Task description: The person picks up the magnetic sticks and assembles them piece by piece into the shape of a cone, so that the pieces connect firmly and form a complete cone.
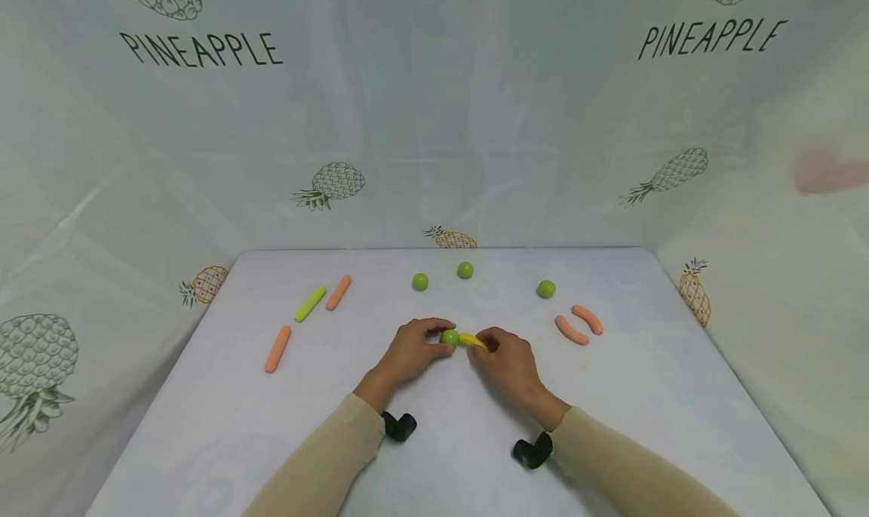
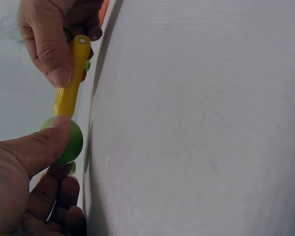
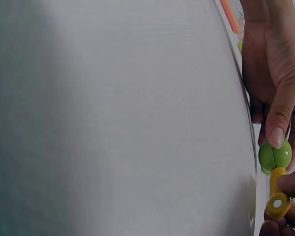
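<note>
Near the middle of the white table, my left hand (image 1: 409, 352) pinches a green ball (image 1: 449, 337) between thumb and fingers. My right hand (image 1: 511, 364) grips a curved yellow stick (image 1: 468, 339). In the left wrist view, one end of the yellow stick (image 2: 68, 101) meets the green ball (image 2: 75, 142) beside my left thumb. The right wrist view also shows the stick (image 3: 275, 181) against the ball (image 3: 280, 156), which has a seam round it. A small pale disc marks the stick's free end. Whether ball and stick are joined cannot be told.
On the white table (image 1: 434, 456), three green balls (image 1: 420, 281) lie toward the back. Two straight orange sticks (image 1: 277, 349) and a lime stick (image 1: 310, 304) lie left; two curved orange sticks (image 1: 572, 330) lie right. A pineapple-print cloth (image 1: 434, 124) hangs behind and at the sides.
</note>
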The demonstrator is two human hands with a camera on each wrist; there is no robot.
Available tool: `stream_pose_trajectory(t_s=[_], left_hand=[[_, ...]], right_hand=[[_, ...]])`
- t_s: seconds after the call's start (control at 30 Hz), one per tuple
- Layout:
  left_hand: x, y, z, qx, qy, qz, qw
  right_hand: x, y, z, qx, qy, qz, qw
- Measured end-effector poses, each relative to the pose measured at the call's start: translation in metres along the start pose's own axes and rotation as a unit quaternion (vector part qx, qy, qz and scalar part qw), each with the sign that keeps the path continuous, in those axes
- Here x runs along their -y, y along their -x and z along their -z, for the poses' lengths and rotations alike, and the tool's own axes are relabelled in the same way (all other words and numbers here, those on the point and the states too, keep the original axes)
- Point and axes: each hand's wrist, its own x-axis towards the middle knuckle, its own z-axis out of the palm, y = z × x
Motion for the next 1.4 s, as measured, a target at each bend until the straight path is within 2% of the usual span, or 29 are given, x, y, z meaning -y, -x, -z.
stream_pose_trajectory(t_s=[0.33, 0.5, 0.63, 0.77, 0.93, 1.03, 1.1, 1.27, 1.4], left_hand=[[0.001, -0.001, 0.001, 0.005, -0.007, 0.000, 1.0000], [0.002, -0.002, 0.002, 0.020, -0.027, -0.018, 0.9993], [0.000, -0.002, 0.002, 0.044, -0.036, -0.033, 0.9978], [-0.003, 0.000, 0.002, 0.060, -0.019, -0.033, 0.9974], [-0.006, 0.006, 0.002, 0.045, -0.007, -0.007, 0.9989], [-0.005, 0.014, 0.003, 0.033, -0.023, 0.011, 0.9991], [-0.005, 0.019, 0.004, 0.037, -0.034, 0.011, 0.9987], [-0.004, 0.025, 0.000, 0.063, -0.075, -0.011, 0.9951], [-0.002, 0.026, -0.004, 0.067, -0.115, -0.021, 0.9909]], right_hand=[[0.003, 0.006, -0.002, 0.034, 0.007, -0.019, 0.9992], [0.008, 0.013, -0.002, 0.052, 0.000, -0.026, 0.9983], [0.011, 0.019, -0.004, 0.062, 0.006, -0.013, 0.9980], [0.012, 0.023, -0.008, 0.066, 0.013, 0.010, 0.9977], [0.014, 0.025, -0.011, 0.064, 0.013, 0.027, 0.9975], [0.014, 0.026, -0.011, 0.060, 0.010, 0.028, 0.9977], [0.014, 0.026, -0.009, 0.055, 0.006, 0.025, 0.9981], [0.011, 0.024, -0.003, 0.042, -0.006, 0.015, 0.9990], [0.007, 0.021, -0.001, 0.041, -0.004, 0.005, 0.9991]])
